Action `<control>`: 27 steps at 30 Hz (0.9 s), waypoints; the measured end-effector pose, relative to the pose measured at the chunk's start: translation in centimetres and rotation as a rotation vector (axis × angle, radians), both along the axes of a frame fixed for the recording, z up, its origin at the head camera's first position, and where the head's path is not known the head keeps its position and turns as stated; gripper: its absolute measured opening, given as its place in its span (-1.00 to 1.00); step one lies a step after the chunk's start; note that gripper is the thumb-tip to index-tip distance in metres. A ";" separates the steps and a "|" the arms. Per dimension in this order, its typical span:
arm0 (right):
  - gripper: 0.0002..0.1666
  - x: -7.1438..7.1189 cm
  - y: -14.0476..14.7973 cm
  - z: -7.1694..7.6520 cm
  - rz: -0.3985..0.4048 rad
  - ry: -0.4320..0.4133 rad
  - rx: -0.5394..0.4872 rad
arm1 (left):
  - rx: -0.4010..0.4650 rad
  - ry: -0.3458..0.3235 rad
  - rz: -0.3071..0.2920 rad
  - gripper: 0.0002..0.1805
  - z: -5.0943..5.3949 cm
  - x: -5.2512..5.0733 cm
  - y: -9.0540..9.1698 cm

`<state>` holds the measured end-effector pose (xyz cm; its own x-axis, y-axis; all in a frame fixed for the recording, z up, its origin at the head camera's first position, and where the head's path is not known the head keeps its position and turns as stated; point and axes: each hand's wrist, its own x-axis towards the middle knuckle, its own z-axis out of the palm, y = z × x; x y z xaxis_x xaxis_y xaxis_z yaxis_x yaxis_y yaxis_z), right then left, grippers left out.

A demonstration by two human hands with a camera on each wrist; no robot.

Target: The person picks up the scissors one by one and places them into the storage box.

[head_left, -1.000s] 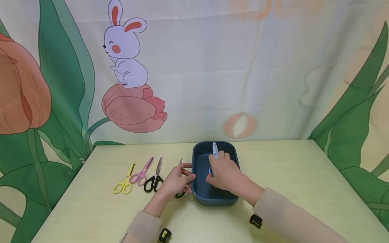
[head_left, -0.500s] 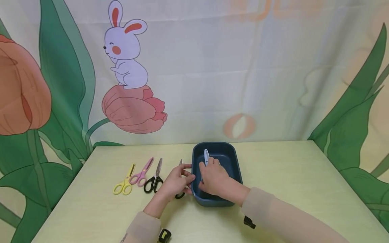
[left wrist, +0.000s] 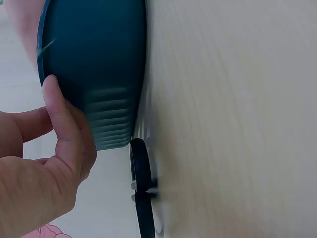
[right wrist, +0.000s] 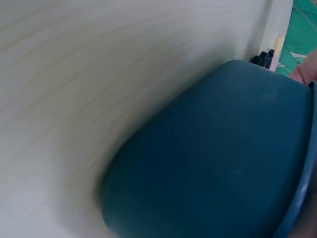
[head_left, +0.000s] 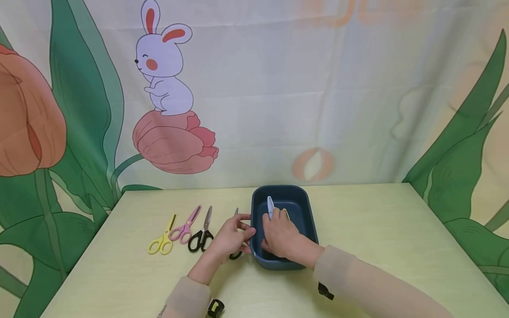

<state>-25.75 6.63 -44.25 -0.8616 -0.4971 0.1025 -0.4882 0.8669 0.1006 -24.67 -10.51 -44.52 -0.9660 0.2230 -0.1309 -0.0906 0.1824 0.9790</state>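
Against the outer left wall of a dark blue box, my left hand rests its thumb and fingers. The left wrist view shows the left hand with a fingertip at the box's rim. My right hand is down inside the box, its fingers around light blue scissors whose blade end points to the back; the fingers hide the handles. A small yellow item shows just past those fingers. Side-on in the right wrist view is the box wall.
On the table, left of the box, lie yellow scissors, pink scissors and black-handled scissors. Another dark-handled pair is partly behind my left hand. A printed cloth hangs behind the table.
My right hand has moved left and lower within the box, with the light blue scissors. The yellow item has come into sight beside its fingers. My left hand has stayed at the wall.
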 end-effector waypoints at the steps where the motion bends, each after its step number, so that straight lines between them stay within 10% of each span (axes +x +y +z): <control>1: -0.31 0.0 0.0 -0.1 -0.001 -0.001 -0.003 | 0.001 0.000 -0.001 -0.47 0.0 0.0 0.0; 27: -0.31 0.1 -0.6 -0.4 0.012 -0.121 0.059 | 0.030 -0.007 -0.014 -0.48 -0.1 -0.1 -0.2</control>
